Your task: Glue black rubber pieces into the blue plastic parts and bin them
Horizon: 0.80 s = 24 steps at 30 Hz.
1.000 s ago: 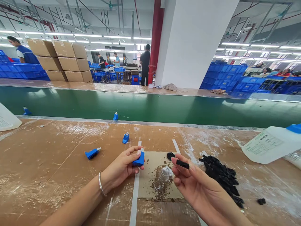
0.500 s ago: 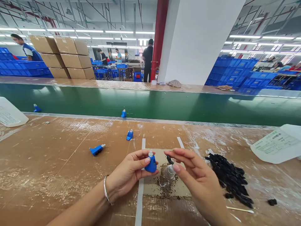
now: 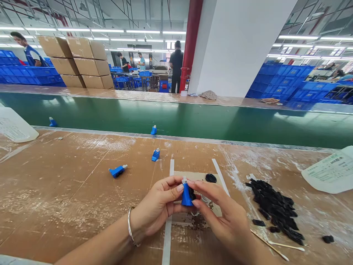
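Note:
My left hand (image 3: 158, 200) is closed around a small blue plastic part (image 3: 186, 195) with a whitish tip, held upright. My right hand (image 3: 227, 206) pinches a small black piece (image 3: 192, 193) against the right side of that blue part. The right fingers hide much of the black piece. Behind the right fingers, a clear little cup is partly visible on a stained beige board (image 3: 179, 221). A round black cap (image 3: 211, 178) lies on the board's far side.
A pile of black pieces (image 3: 275, 206) and cotton swabs (image 3: 286, 247) lie to the right. Blue parts lie on the table (image 3: 117, 171) and on the green conveyor belt (image 3: 153, 130). White plastic jugs stand at left (image 3: 16, 127) and right (image 3: 331, 171).
My right hand has moved left from above the clear cup and brought the black piece against the blue part. The blue part has shifted slightly right, and the round black cap now shows.

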Available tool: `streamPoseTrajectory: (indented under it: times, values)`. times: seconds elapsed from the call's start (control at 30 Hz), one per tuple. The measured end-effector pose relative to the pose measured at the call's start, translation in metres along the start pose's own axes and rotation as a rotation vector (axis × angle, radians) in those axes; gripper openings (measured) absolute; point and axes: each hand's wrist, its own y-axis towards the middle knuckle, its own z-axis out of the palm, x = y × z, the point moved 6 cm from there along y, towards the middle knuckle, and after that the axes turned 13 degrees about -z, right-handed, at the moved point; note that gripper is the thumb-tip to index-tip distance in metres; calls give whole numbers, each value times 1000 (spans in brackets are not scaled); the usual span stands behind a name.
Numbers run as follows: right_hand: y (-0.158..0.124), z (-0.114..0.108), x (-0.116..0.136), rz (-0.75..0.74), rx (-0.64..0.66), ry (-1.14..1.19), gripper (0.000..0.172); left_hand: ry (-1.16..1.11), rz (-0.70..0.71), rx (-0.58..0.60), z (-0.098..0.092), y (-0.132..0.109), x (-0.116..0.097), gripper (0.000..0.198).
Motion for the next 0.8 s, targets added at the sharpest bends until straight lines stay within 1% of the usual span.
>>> streamPoseTrajectory:
  times: [0.2,0.27,0.4,0.47,0.53,0.6,0.7,0.77,0.8]
  values:
    - [0,1,1,-36,47,-88,36,76,19,-11,4,-2,0,21]
    - [1,3,1,-27,72,-114,36,101,30,-48,3,-1,1,24]
    - [2,13,-1,13,134,-183,34,104,46,-163,-4,1,5,28]
    - [2,18,1,16,158,-213,33,114,45,-187,-7,3,6,28]
    - [3,19,4,4,166,-226,33,137,46,-180,-7,4,4,29]
    - [6,12,8,-12,159,-233,33,149,62,-177,-9,4,0,33]
    - [18,-11,7,-2,131,-282,30,140,103,-215,-17,0,-10,42]
    - [33,-26,-5,31,129,-315,27,154,130,-252,-25,-4,-17,47]
    - [43,-30,-16,67,138,-315,25,168,140,-273,-31,-7,-20,49]
